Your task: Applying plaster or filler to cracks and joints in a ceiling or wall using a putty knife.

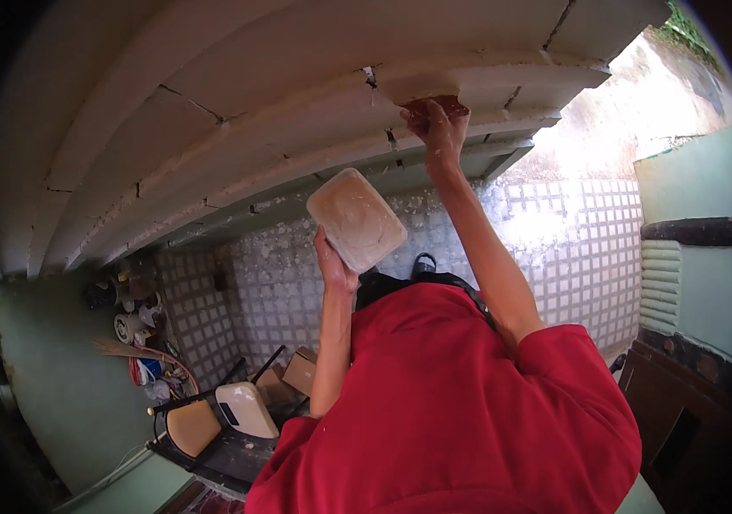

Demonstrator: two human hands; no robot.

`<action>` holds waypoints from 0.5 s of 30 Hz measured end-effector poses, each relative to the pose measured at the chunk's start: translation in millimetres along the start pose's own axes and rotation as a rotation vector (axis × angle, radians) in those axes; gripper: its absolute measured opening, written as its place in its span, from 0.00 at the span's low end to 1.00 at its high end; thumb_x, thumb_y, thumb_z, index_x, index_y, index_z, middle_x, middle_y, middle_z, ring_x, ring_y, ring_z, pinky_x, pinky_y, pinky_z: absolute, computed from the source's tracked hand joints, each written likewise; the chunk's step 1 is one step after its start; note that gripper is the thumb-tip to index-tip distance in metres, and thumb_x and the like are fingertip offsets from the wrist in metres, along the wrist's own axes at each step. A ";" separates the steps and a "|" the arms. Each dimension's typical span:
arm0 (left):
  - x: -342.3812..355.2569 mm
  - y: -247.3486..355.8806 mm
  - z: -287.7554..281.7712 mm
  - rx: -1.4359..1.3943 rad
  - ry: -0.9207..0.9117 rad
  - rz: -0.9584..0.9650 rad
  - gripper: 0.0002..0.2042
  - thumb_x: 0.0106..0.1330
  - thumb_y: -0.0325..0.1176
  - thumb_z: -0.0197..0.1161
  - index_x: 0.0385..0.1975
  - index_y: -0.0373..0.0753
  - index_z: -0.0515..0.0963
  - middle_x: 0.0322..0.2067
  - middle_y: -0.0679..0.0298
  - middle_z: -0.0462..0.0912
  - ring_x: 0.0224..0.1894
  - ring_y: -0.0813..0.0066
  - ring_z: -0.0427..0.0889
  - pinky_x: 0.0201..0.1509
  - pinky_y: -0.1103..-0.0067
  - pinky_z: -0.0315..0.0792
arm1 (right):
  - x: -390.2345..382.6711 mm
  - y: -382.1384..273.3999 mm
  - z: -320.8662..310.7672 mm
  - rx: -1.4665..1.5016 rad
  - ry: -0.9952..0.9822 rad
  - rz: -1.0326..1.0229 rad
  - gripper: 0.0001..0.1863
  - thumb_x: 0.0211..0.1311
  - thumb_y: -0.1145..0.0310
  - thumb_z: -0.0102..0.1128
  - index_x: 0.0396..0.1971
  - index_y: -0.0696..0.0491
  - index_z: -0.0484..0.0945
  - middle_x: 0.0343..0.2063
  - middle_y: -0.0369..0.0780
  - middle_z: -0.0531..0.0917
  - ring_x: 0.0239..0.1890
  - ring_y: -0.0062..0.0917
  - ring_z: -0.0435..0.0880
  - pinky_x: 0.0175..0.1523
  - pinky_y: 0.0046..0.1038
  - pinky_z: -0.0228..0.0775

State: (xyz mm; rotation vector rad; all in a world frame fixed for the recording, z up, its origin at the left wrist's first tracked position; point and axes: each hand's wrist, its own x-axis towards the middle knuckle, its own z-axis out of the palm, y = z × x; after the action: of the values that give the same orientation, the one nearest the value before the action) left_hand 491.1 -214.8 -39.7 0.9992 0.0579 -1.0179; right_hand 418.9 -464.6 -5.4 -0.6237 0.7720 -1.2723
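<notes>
Reddish scraper (pixel 417 108) is pinched by right hand (pixel 441 131) at far boards (pixel 297 94), tub (pixel 356 218) by left hand (pixel 334 265); smoothing presumed, steady pressure required.

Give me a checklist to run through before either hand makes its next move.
1. Pale tray held: ok; the left hand grips it by its near edge.
2. Reddish scraper held: ok; the right fingers pinch it.
3. Scraper's edge flat on the stepped surface: cannot tell; the contact is too unclear.
4. Surface near the scraper unbroken: not ok; a dark gap shows to its left.
5. Footing secure: cannot tell; one sandal shows clearly, the other foot is mostly hidden.
</notes>
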 end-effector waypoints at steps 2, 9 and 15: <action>1.3 1.1 -1.0 -0.008 -0.004 -0.005 0.28 0.71 0.55 0.43 0.63 0.41 0.64 0.60 0.62 0.71 0.62 0.63 0.71 0.65 0.65 0.68 | 13.1 -7.4 5.7 -0.087 -0.047 0.037 0.08 0.64 0.72 0.53 0.36 0.62 0.73 0.25 0.45 0.83 0.27 0.30 0.87 0.32 0.27 0.82; 10.3 0.0 -10.8 -0.061 -0.018 -0.028 0.28 0.71 0.54 0.43 0.63 0.41 0.64 0.60 0.62 0.71 0.61 0.63 0.72 0.64 0.66 0.68 | 13.3 -47.4 33.9 -0.099 -0.153 0.053 0.08 0.64 0.72 0.52 0.36 0.62 0.74 0.25 0.45 0.83 0.27 0.28 0.86 0.35 0.27 0.82; 3.1 7.0 4.6 0.003 0.010 -0.006 0.27 0.71 0.54 0.44 0.62 0.41 0.65 0.59 0.62 0.72 0.60 0.64 0.73 0.64 0.67 0.69 | -12.0 -50.1 -13.4 -0.067 -0.139 0.171 0.08 0.66 0.72 0.49 0.39 0.60 0.73 0.34 0.46 0.84 0.33 0.29 0.86 0.37 0.27 0.80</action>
State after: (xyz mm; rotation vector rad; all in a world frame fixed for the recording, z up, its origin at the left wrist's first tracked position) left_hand 496.1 -219.2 -33.8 1.0073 0.0681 -1.0184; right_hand 377.1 -462.5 27.5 -0.6780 0.7383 -1.0395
